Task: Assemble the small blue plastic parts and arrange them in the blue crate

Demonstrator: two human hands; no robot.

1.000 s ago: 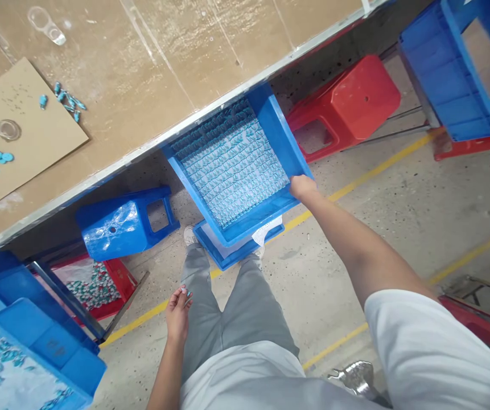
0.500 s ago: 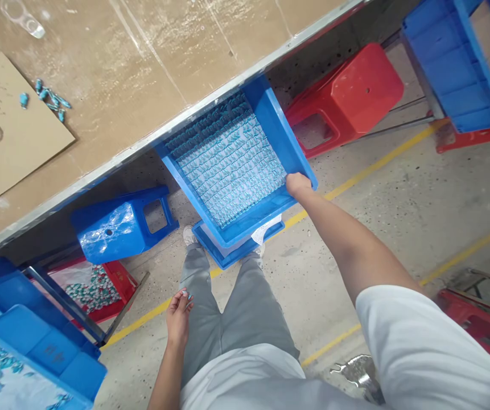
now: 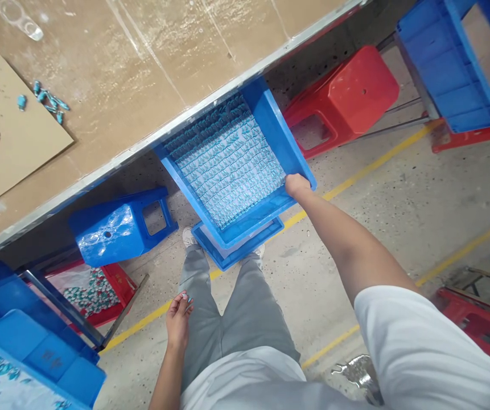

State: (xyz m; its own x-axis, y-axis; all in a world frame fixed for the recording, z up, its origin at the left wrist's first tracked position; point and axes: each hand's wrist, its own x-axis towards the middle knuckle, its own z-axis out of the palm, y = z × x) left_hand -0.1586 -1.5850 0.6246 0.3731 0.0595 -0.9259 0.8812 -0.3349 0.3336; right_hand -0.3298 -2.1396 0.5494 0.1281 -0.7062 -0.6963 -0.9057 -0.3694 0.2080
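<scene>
My right hand (image 3: 298, 186) is closed around the rim of a blue plastic crate (image 3: 285, 122) at its near right corner. Rows of small teal pieces (image 3: 231, 165) cover the white sheet inside it. The crate's far end tucks under the table edge. Down beside my left leg, my left hand (image 3: 179, 319) pinches a small teal-and-white piece (image 3: 189, 299), mostly covered by the fingers. Below the crate, near my feet, sits a second blue crate (image 3: 223, 263), partly hidden.
The table (image 3: 142, 85) bears a cardboard sheet (image 3: 27, 131) and loose teal pieces (image 3: 52, 102). A blue stool (image 3: 112, 228) and a red stool (image 3: 355, 85) flank the crate. More blue crates (image 3: 52, 347) stand at lower left, by a red bin (image 3: 119, 285) of small pieces.
A white paper that hung at the crate's near side is out of sight now. Both hands stay almost where they were; the view has shifted slightly.
</scene>
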